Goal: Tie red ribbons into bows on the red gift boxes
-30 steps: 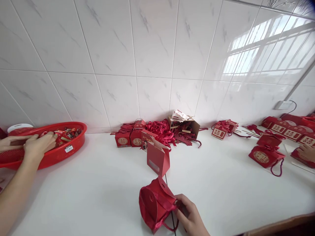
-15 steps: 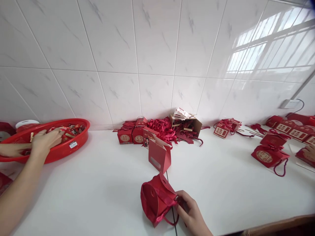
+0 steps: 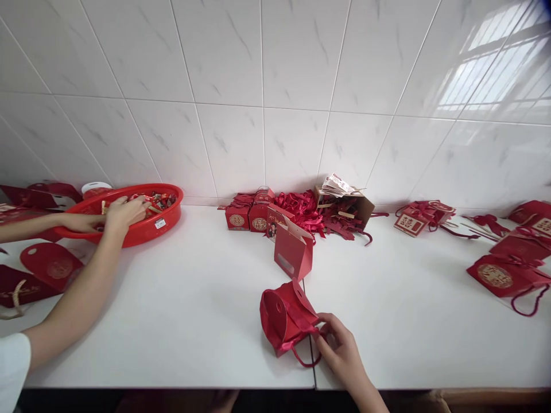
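Note:
My right hand [image 3: 342, 347] pinches a red gift box [image 3: 286, 321] at its ribbon-tied corner, thumb and forefinger close together. The box lies tilted on the white table, its rounded flaps with punched holes facing up. A shiny red ribbon [image 3: 297, 315] runs across it, and a dark red cord handle [image 3: 307, 362] loops out below the fingers. Just behind stands an upright red box [image 3: 293, 252] with a small window and an open top. My left hand does not show; both arms at the left appear to be a co-worker's.
A co-worker's hand [image 3: 127, 211] reaches into a red basin [image 3: 146, 234] of wrapped sweets. Against the wall are small red boxes [image 3: 237, 219], heaped ribbons [image 3: 297, 205] and a tipped cardboard box [image 3: 364, 211]. A finished-looking red box [image 3: 501, 276] stands at right. The table's front edge [image 3: 193, 388] shows.
The view has swung left and downward, so the front table edge and more of the co-worker's arm now show. My right hand keeps its pinch on the gift box.

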A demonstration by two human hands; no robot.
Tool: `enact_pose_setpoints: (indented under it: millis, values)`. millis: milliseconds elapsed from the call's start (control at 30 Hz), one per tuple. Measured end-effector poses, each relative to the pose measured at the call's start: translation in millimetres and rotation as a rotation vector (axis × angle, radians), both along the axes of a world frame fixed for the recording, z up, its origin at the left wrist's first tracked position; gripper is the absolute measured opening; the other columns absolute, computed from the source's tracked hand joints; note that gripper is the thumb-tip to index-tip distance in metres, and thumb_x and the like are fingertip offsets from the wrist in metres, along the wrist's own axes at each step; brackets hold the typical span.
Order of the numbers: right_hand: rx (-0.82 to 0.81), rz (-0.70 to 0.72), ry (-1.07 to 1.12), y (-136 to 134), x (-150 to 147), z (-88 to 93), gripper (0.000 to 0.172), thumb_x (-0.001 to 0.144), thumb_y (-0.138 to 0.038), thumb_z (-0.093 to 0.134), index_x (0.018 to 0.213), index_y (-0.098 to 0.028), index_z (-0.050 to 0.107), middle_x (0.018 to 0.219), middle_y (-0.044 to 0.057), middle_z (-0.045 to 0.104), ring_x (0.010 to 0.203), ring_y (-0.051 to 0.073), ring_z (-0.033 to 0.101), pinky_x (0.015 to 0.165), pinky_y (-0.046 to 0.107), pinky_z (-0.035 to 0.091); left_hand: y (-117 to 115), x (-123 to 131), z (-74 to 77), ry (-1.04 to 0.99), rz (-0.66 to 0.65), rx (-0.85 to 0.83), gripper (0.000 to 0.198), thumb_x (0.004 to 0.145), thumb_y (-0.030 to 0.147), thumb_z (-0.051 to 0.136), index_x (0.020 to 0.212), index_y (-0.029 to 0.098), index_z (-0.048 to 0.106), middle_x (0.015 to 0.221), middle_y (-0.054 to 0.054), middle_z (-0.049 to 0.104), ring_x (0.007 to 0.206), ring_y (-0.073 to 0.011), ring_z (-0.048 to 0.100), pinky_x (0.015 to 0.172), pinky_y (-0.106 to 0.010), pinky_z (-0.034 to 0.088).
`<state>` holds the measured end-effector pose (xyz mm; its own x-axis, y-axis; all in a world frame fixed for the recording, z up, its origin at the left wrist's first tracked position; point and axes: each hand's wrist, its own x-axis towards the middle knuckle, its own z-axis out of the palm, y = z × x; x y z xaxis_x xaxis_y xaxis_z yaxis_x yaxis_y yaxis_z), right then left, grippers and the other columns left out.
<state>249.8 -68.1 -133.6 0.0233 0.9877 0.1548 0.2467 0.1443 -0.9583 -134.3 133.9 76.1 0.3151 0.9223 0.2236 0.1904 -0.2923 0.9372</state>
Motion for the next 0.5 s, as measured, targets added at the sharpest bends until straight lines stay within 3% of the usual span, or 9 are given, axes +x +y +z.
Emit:
enact_pose_setpoints:
  millis: [67,133,200,267,333,400,500]
  values:
    - [-0.011,-0.032,-0.029,-4.7,1.1,1.7,0.018,0.089,-0.035,0.054,0.099,-0.021,0.059,0.080,0.003,0.061,0.068,0.015,0.052,0.066,0.025,0.045,-44.6,24.2,-19.3,0.016,0.038,-0.042,0.048,0.096,0.043,0.038,0.110,0.000,0.057,0.112,-0.010,0.059,0.076,-0.0034,0.060,0.079,-0.024,0.049]
    - [-0.024,-0.025,-0.067,-10.7,4.0,7.3,0.018,0.089,-0.037,0.054,0.089,-0.021,0.059,0.075,0.002,0.058,0.067,0.015,0.050,0.066,0.025,0.043,-98.7,52.2,-47.0,0.038,0.058,-0.089,0.045,0.090,0.050,0.048,0.100,0.009,0.063,0.094,-0.005,0.065,0.074,-0.0106,0.063,0.072,-0.028,0.052]
    - [-0.046,0.015,-0.099,-17.4,7.7,17.6,0.022,0.089,-0.041,0.052,0.082,-0.020,0.059,0.073,0.001,0.057,0.068,0.015,0.050,0.067,0.025,0.042,-150.5,80.5,-78.7,0.070,0.059,-0.137,0.050,0.088,0.059,0.038,0.083,0.020,0.069,0.074,0.000,0.062,0.076,-0.0139,0.065,0.067,-0.027,0.051]
    - [-0.083,0.058,-0.097,-23.5,11.0,30.5,0.029,0.090,-0.044,0.050,0.077,-0.020,0.059,0.072,0.002,0.056,0.069,0.015,0.050,0.067,0.025,0.042,-186.0,105.3,-109.0,0.093,0.048,-0.182,0.034,0.077,0.057,0.059,0.072,0.024,0.068,0.070,-0.001,0.062,0.074,-0.0191,0.063,0.066,-0.029,0.051]
    - [-0.111,0.077,-0.076,-28.0,13.4,42.9,0.035,0.091,-0.047,0.048,0.073,-0.019,0.058,0.069,0.002,0.055,0.067,0.015,0.050,0.066,0.025,0.041,-197.6,124.4,-133.5,0.085,0.128,-0.259,0.031,0.082,0.053,0.055,0.075,0.024,0.062,0.077,-0.001,0.059,0.076,-0.0174,0.058,0.073,-0.028,0.050]
    - [-0.112,0.069,-0.067,-31.1,16.4,51.6,0.038,0.090,-0.049,0.048,0.071,-0.019,0.058,0.067,0.002,0.055,0.066,0.015,0.049,0.065,0.026,0.039,-189.7,138.7,-150.1,0.051,0.214,-0.346,0.034,0.082,0.057,0.053,0.082,0.023,0.058,0.084,-0.002,0.055,0.078,-0.0170,0.055,0.072,-0.027,0.048]
    - [-0.129,0.027,-0.027,-35.4,25.0,56.0,0.039,0.088,-0.051,0.051,0.068,-0.019,0.058,0.067,0.003,0.057,0.066,0.016,0.048,0.065,0.027,0.038,-167.7,156.6,-161.3,-0.063,0.124,-0.426,0.038,0.082,0.059,0.052,0.082,0.021,0.053,0.082,-0.002,0.052,0.074,-0.0163,0.052,0.067,-0.026,0.046]
